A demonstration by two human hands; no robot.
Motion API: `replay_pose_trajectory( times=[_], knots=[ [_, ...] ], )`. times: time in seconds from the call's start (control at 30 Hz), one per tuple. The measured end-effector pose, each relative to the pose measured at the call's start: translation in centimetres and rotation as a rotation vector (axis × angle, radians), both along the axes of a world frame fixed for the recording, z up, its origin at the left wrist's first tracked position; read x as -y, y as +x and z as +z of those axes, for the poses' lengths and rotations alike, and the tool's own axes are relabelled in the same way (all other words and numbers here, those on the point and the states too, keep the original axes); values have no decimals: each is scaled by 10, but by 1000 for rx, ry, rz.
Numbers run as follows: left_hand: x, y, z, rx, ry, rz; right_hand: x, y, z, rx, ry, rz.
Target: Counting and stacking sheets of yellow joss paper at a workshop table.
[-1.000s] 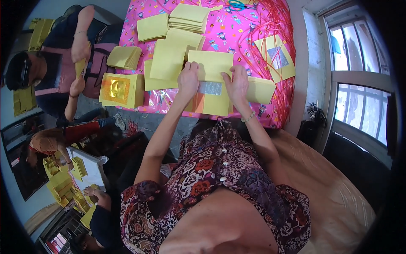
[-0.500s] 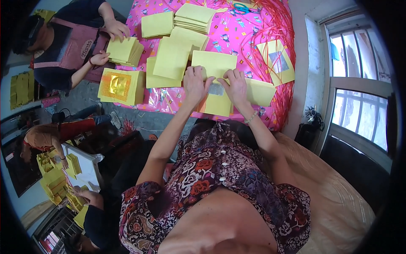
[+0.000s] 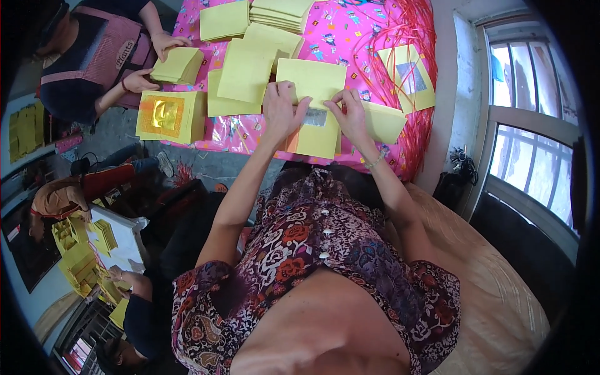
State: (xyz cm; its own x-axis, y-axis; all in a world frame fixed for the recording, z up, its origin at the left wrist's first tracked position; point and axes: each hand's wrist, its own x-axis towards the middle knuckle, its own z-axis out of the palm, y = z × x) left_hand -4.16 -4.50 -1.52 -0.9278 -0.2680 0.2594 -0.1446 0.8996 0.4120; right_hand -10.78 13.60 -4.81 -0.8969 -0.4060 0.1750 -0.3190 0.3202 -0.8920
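A yellow paper sheet (image 3: 315, 78) lies in front of me across the table, its near edge between my hands. My left hand (image 3: 281, 109) grips its left side, fingers curled and thumb lying along the near edge. At the near right edge, the thumb and forefinger of my right hand (image 3: 351, 117) are pinched together on the paper. Just below, nearer to me, is another yellow sheet with a silver patch (image 3: 314, 117), partly hidden by my left hand. To the right of my right hand lies a further yellow sheet (image 3: 384, 123).
Yellow paper stacks (image 3: 278, 14) and loose sheets (image 3: 250, 69) cover the pink patterned table cover (image 3: 237, 132). Red plastic strands (image 3: 415, 37) hang along its right edge. Left, a co-worker's hands hold a yellow stack (image 3: 178, 65) beside a gold-foil-topped stack (image 3: 165, 115). Others work at a white table (image 3: 128, 234).
My thumbs have moved apart from where they met at the sheet's near edge. My right fingers have drawn into a pinch. The co-worker's stack is tilted differently, and the whole view has shifted slightly.
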Motion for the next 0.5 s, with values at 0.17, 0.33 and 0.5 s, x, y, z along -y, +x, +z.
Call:
replay_pose_trajectory(
  times=[0.17,0.33,0.5],
  knots=[
    [9,-6,0,1,54,-47,-7,-2,-6,102,-165,40],
    [6,-3,2,21,37,-33,-10,2,-10,80,-145,35],
    [7,-7,1,32,25,-55,-6,-10,30,-288,135,1]
  ],
)
